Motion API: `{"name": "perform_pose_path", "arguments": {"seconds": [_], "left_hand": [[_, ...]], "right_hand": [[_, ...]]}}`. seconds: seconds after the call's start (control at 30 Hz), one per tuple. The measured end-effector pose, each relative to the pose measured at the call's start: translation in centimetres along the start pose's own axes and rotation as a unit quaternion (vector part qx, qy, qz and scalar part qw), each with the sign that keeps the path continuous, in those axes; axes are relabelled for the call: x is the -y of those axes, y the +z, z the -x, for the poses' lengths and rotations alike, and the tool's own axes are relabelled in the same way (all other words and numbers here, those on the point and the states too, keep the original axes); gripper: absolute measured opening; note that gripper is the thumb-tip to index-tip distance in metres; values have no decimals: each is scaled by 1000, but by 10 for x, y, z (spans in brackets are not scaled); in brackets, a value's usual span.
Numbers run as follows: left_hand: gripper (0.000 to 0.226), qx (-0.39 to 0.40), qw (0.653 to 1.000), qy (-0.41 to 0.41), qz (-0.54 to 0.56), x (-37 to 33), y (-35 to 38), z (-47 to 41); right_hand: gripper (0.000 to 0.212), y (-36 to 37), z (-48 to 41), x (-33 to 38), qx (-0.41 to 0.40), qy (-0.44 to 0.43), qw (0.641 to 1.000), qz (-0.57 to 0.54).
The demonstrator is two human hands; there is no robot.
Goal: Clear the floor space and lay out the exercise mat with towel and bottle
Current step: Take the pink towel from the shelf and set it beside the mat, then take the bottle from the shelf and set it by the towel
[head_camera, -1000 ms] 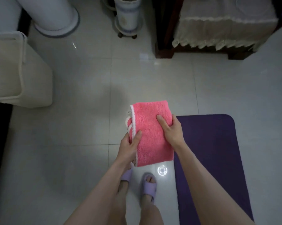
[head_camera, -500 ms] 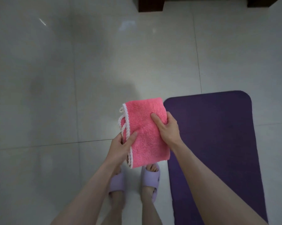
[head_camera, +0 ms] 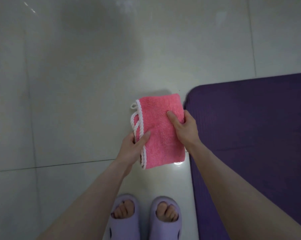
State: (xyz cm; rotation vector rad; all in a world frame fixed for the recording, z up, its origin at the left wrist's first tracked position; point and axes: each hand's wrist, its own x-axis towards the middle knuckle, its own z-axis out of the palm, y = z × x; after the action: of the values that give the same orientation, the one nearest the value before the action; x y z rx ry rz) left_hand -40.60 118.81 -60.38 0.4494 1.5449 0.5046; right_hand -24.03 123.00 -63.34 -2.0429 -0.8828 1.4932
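Mat (head_camera: 250, 135) lies flat on floor (head_camera: 77, 84), so that part looks done. Both hands, left (head_camera: 130, 149) and right (head_camera: 184, 129), pinch the folded towel (head_camera: 161, 132) just beside it; towel unplaced, bottle unseen.

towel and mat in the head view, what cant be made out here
Head view only:
- mat: cut off by the right and bottom edges; its full extent is unseen.
- towel: its underside, and the fingers of the left hand and right hand beneath it, hidden by the towel itself.
- slippers: heels cut off by the bottom edge.
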Motion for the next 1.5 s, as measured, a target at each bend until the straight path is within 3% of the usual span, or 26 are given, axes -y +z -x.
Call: {"name": "perform_pose_path", "arguments": {"seconds": [0.27,0.4,0.5,0.8,1.03,1.33,1.37,1.5], "left_hand": [[18,-46,999,-4,17,24,7,-27],[34,-73,997,-14,2,7,0,0],[60,-91,995,-38,-22,-17,-11,41],[54,-108,994,-14,-29,-126,-46,221],[48,-166,985,35,33,-185,-99,367],[44,-225,962,67,142,-170,-168,464],[43,-268,943,80,181,-124,-237,519],[47,-270,940,99,186,-114,-261,537]], "right_hand": [[49,11,-16,-20,0,-10,998,60],[75,7,11,-2,11,0,998,67],[83,-5,48,29,19,18,996,82],[64,-50,199,185,81,-11,990,113],[54,-48,325,307,129,-67,981,127],[55,4,419,350,185,-128,959,174],[54,75,487,339,225,-163,940,200],[52,96,509,343,226,-177,941,180]]}}
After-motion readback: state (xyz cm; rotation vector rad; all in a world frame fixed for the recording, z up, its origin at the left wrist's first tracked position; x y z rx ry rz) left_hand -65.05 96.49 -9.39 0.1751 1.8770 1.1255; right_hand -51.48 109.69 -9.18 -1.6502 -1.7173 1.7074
